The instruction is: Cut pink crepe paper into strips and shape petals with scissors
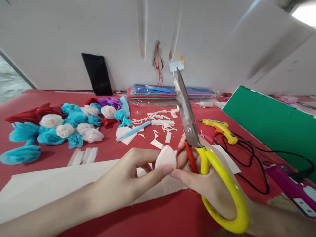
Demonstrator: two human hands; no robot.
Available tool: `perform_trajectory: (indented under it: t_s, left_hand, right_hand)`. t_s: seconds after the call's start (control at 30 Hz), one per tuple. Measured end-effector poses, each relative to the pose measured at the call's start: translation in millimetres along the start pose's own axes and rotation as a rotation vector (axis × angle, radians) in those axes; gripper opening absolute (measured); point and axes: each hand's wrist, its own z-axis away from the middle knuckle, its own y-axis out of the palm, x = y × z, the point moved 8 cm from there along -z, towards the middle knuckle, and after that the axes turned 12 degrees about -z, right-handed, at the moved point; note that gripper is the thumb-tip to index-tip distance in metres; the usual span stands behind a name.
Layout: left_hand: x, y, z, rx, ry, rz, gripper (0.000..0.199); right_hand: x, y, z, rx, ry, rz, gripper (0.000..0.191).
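Observation:
My left hand (133,174) pinches a small stack of pale pink petal-shaped pieces (166,157) between thumb and fingers. Close beside it, my right hand (209,184) touches the lower edge of the petal piece with its thumb tip. Scissors (186,115) hang on my right hand, their yellow handle looped around it and their blades pointing up and away. A red handle part (190,157) shows near the fingers. Under both hands lies a long strip of pale pink paper (98,176). Part of my right fingers is hidden behind the scissors.
Blue, white and red crepe flowers (74,121) lie left. Paper scraps (163,123) and a blue pen (133,131) are in the middle. A yellow glue gun (219,128), black cable (259,179), purple power strip (291,187) and green board (271,128) are right. A black phone (97,75) leans behind.

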Motion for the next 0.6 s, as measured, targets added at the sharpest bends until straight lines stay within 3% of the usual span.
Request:
perform_trajectory:
  t_s: [0.2, 0.37, 0.47, 0.6]
  left_hand:
    - [5, 7.6, 5, 0.021, -0.042, 0.123, 0.032]
    - [7, -8.7, 7, -0.119, -0.038, 0.14, 0.034]
    - [9, -23.6, 6, -0.219, -0.042, 0.416, 0.033]
    - [13, -32.1, 2, -0.26, -0.066, 0.881, 0.029]
  right_hand:
    - [-9, 5, 2, 0.093, 0.056, -0.057, 0.041]
    - [-6, 7, 3, 0.101, 0.073, -0.138, 0.029]
    - [-13, 15, 4, 0.171, 0.107, -0.233, 0.028]
    - [-35, 41, 12, 0.383, 0.27, -0.517, 0.041]
